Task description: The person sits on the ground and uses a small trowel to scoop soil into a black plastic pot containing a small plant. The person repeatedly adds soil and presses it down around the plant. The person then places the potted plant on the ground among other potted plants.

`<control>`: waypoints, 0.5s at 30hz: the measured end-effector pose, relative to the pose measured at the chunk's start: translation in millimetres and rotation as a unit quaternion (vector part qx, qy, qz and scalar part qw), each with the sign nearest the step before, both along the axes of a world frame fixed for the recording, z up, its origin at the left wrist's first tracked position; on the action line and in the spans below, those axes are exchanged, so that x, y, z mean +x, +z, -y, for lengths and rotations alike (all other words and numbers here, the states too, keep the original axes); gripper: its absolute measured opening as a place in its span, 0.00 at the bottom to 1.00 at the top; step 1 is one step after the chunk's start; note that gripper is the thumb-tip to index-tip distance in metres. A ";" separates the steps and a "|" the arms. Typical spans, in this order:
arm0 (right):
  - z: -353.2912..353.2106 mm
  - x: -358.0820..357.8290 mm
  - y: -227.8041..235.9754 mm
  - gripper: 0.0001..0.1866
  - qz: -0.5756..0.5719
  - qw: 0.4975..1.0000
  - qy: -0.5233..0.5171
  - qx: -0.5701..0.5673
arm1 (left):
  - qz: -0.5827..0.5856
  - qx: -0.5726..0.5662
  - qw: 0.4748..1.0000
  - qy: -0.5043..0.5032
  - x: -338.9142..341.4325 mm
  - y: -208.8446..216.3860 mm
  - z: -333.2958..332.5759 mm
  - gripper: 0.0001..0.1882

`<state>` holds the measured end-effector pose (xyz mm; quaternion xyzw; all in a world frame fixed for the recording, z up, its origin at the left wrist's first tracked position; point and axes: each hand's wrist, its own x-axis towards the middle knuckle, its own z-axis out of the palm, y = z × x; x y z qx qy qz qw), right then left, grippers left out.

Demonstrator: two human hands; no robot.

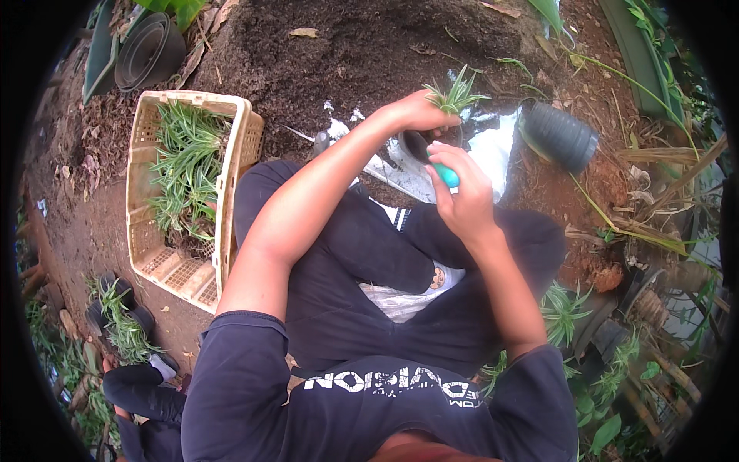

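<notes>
My left hand [419,112] is closed round the base of a small spider plant [456,95] with green-and-white striped leaves. Just below it stands a small dark plant pot [416,145]; whether the roots are inside it I cannot tell. In my right hand [471,202] is a tool with a rounded teal handle [446,176]. Its working end is hidden by my fingers and the pot. Under the pot lies a white plastic sheet [493,150], smeared with dark soil.
To my left, a cream plastic crate [237,165] holds several spider plants [188,162]. Loose dark soil [346,58] spreads ahead. Stacked black pots [563,137] lie on their side at right. More pots [150,52] are at far left. Another person's leg [142,385] shows lower left.
</notes>
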<state>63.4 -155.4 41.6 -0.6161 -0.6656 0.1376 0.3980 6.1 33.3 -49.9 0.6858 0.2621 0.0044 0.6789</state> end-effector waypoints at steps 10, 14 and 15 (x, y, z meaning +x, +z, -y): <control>-3.0 20.6 -2.7 0.12 -0.023 0.997 0.049 -0.047 | -0.004 0.004 1.000 -0.009 2.5 6.9 2.6 0.15; -6.4 36.8 18.7 0.11 -0.072 0.992 0.054 -0.085 | 0.006 0.018 1.000 -0.007 1.3 -10.7 -0.4 0.15; -5.3 40.4 27.7 0.10 -0.079 0.992 0.051 -0.084 | 0.004 0.019 1.000 -0.010 1.0 -7.5 0.1 0.16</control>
